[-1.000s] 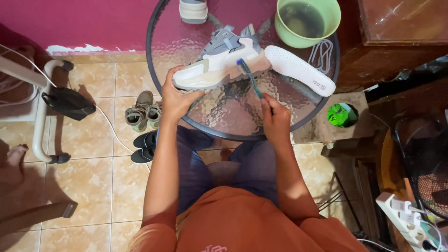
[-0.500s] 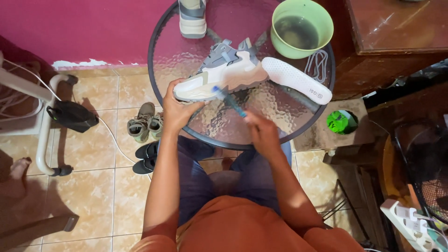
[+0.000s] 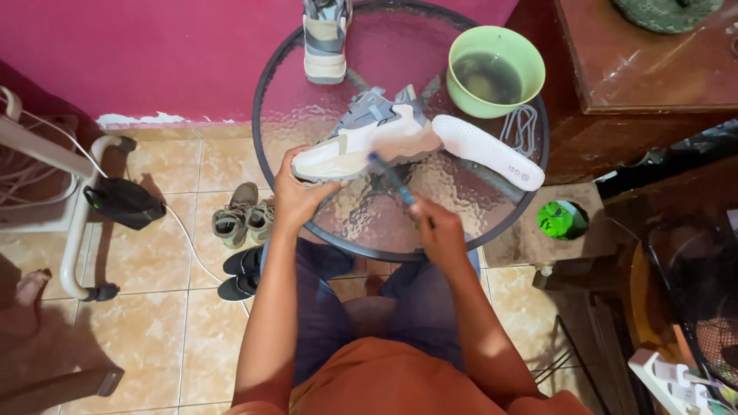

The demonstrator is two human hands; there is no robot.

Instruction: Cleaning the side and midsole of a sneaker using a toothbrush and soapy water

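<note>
Fingers of the left hand (image 3: 296,196) wrap the sneaker (image 3: 361,142) — right hand (image 3: 438,227) closed round a blue brush (image 3: 390,177).

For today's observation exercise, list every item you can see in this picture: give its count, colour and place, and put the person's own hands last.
Glass table: 1, round, clear with dark rim, centre.
Sneaker: 1, white and grey, lying on its side on the table.
Second sneaker: 1, grey and white, upright at the table's far edge.
Brush: 1, blue handle, against the sneaker.
Insole: 1, white, on the table right of the sneaker.
Bowl: 1, green, murky water inside, far right of the table.
Laces: white, by the bowl.
Sandals: 1 pair, grey, floor left of the table.
Dark shoes: 1 pair, black, floor below the sandals.
Left hand: holds the sneaker's sole.
Right hand: grips the brush.
</note>
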